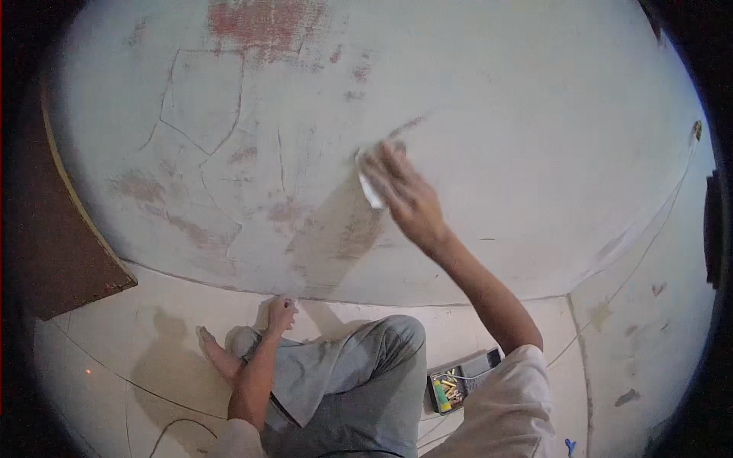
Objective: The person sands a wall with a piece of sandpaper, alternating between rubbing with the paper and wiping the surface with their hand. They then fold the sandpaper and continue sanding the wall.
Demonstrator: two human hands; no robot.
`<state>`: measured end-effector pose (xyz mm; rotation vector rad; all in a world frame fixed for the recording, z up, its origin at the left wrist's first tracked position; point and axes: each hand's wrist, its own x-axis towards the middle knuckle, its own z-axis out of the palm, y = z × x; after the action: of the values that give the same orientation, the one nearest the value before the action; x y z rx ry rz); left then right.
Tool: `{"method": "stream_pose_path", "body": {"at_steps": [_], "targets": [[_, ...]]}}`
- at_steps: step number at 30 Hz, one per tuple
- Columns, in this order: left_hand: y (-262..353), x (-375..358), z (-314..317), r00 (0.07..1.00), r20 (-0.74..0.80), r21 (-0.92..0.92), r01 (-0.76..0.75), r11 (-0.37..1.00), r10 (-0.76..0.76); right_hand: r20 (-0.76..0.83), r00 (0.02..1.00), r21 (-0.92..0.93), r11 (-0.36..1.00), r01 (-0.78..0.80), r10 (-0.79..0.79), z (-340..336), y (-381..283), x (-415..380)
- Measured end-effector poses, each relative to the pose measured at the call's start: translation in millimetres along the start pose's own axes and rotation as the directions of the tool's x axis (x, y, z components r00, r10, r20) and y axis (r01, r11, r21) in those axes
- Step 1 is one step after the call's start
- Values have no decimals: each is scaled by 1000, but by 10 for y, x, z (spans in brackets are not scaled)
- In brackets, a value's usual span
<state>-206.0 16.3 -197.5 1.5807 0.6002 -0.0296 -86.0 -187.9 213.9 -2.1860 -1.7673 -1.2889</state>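
Note:
My right hand [398,179] is raised against the pale wall [489,153], its fingers somewhat blurred. It is closed on a folded white sheet [371,191], whose edge shows along the left side of the fingers; I cannot tell if it is cloth or paper. Just above the fingertips runs a short dark streak, and a shadow falls below to the left. My left hand [282,314] is low, near the foot of the wall beside my bent leg, its fingers curled in with nothing visible in them.
Reddish patches [263,27] and thin cracks mark the wall's left part. A brown panel [69,229] stands at far left. By my right side on the floor lies an open case [452,389] with small brass-coloured pieces. Thin cords [137,385] cross the floor.

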Motion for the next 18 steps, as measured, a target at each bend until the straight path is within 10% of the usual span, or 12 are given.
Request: {"method": "stream_pose_path", "body": {"at_steps": [18], "targets": [[-100, 43, -34, 999, -40, 20, -1, 1000, 1, -275, 951, -89, 981, -170, 140, 9, 43, 308]]}}
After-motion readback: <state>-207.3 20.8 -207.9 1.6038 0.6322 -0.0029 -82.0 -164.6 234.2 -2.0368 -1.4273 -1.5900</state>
